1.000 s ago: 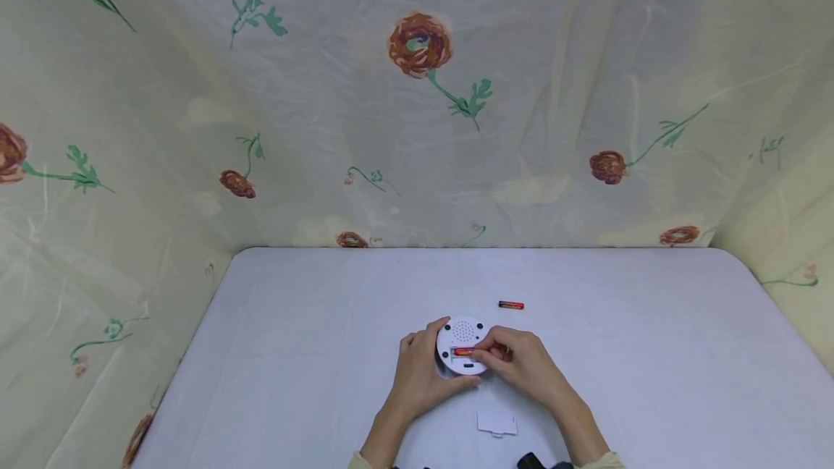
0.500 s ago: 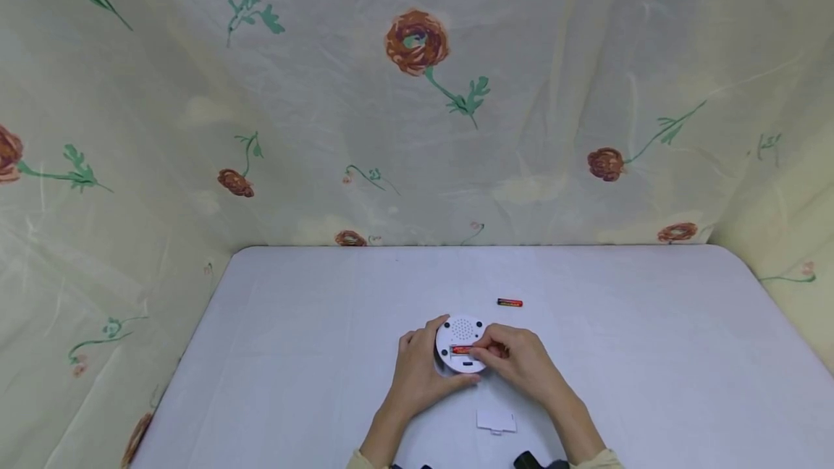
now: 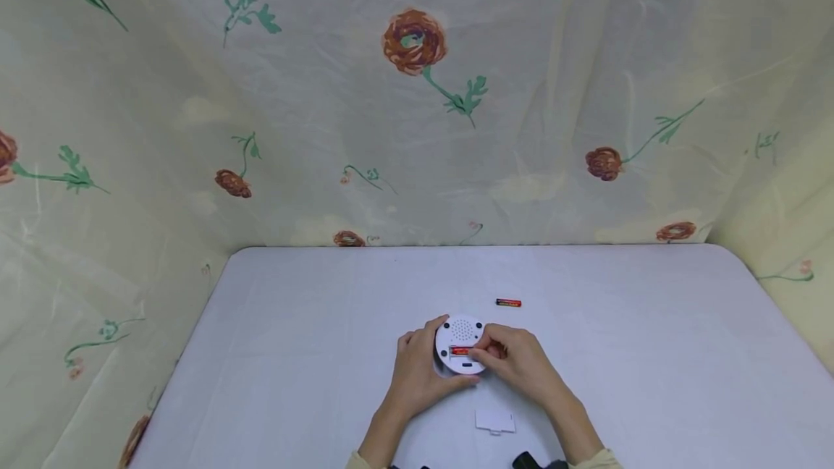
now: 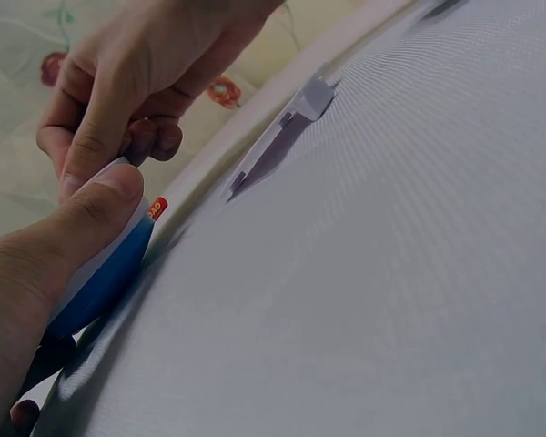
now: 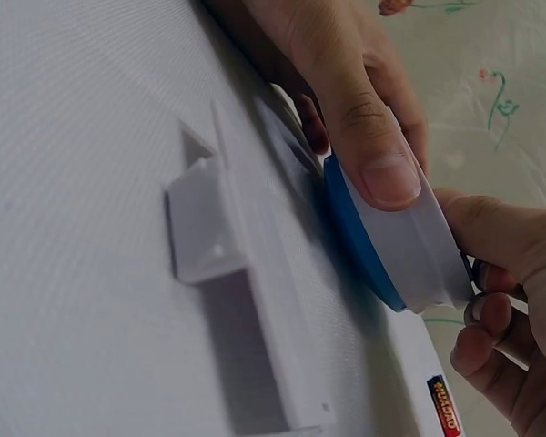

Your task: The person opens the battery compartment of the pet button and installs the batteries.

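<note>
My left hand (image 3: 418, 371) grips a round white device (image 3: 463, 328) around its left side, thumb along the near edge. Speaker holes, dark round feet and a battery compartment face up on it; a blue band (image 5: 357, 238) shows on its side in the right wrist view. In the compartment lies a red AAA-type battery (image 3: 459, 351). The thumb and forefinger of my right hand (image 3: 519, 360) pinch at its right end, hiding that end. A second red and black battery (image 3: 508, 302) lies on the table beyond. Closer to me is the white battery cover (image 3: 495, 420).
Everything is on a white-covered table (image 3: 313, 324). A flower-patterned curtain (image 3: 495, 194) hangs behind it and at both sides. Something black (image 3: 526, 460) shows at the bottom edge near the right wrist.
The head view has shifted slightly. Both hands keep nearly the same places, with the right fingers still at the battery's end.
</note>
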`<action>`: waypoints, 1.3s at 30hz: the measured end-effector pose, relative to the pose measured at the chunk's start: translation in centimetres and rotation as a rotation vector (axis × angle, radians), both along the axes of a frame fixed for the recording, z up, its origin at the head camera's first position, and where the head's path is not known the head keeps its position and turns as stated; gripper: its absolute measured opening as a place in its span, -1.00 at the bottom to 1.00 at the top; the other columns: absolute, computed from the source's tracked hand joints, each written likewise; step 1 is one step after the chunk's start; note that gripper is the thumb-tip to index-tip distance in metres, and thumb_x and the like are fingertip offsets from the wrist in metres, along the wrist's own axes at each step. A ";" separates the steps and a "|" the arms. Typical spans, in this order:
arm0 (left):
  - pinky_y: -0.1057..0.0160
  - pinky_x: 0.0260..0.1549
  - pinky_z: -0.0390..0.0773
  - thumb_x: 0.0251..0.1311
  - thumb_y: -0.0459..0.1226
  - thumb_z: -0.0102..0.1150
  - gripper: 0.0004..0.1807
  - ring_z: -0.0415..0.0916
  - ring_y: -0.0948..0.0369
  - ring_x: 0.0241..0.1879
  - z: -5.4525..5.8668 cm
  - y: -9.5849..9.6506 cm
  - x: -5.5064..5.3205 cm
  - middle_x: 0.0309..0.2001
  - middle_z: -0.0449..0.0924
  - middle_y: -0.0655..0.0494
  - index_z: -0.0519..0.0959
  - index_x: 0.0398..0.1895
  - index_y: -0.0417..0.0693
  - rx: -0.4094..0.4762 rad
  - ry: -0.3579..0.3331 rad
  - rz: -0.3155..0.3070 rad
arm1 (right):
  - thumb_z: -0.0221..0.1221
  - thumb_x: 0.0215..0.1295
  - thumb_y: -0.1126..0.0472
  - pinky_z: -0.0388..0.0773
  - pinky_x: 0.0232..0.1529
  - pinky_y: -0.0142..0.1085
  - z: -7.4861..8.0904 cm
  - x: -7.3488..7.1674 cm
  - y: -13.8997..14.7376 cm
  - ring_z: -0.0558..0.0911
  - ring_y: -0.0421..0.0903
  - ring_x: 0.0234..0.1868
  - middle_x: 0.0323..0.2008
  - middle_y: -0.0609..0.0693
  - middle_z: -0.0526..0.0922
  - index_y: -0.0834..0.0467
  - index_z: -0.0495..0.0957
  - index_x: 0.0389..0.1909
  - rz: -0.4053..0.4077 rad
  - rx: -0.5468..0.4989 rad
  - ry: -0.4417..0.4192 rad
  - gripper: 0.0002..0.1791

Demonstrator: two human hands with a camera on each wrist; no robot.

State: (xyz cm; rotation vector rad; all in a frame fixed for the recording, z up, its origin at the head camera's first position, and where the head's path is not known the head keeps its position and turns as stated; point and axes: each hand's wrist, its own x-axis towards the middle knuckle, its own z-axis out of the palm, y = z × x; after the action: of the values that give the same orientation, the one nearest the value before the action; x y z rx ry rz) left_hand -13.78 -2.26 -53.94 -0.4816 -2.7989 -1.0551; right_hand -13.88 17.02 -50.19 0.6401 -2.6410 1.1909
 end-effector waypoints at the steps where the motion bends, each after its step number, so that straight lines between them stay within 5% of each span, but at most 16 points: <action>1: 0.07 0.16 0.21 -0.32 0.36 0.34 0.10 0.43 0.26 0.12 0.0 0.0 0.0 0.21 0.46 0.21 0.23 0.33 0.07 -0.001 0.004 -0.001 | 0.38 0.03 0.14 0.21 -0.59 -0.53 0.0 0.0 0.0 0.26 -0.44 -0.63 -0.68 -0.35 0.27 -0.15 0.46 -0.56 -0.001 0.000 -0.002 -0.76; 17: 0.05 0.17 0.20 -0.33 0.38 0.32 0.11 0.41 0.28 0.15 0.0 0.3 0.1 0.23 0.44 0.24 0.22 0.34 0.10 0.013 -0.010 -0.024 | 0.37 0.05 0.14 0.21 -0.60 -0.52 0.3 0.3 0.4 0.28 -0.42 -0.63 -0.69 -0.33 0.29 -0.14 0.45 -0.56 -0.020 -0.019 -0.106 -0.76; 39: 0.06 0.14 0.20 -0.32 0.35 0.34 0.11 0.44 0.24 0.10 0.1 0.0 0.2 0.21 0.46 0.18 0.23 0.34 0.05 0.016 0.009 -0.022 | 0.36 0.06 0.13 0.20 -0.57 -0.50 0.9 0.3 -0.1 0.26 -0.40 -0.62 -0.70 -0.29 0.26 -0.07 0.44 -0.59 -0.033 0.042 -0.132 -0.75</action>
State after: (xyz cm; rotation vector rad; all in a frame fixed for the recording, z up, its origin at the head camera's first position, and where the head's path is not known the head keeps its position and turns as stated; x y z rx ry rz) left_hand -13.57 -2.22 -53.83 -0.5157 -2.7816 -1.0762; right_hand -13.53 16.92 -49.28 0.5399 -2.7804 1.2116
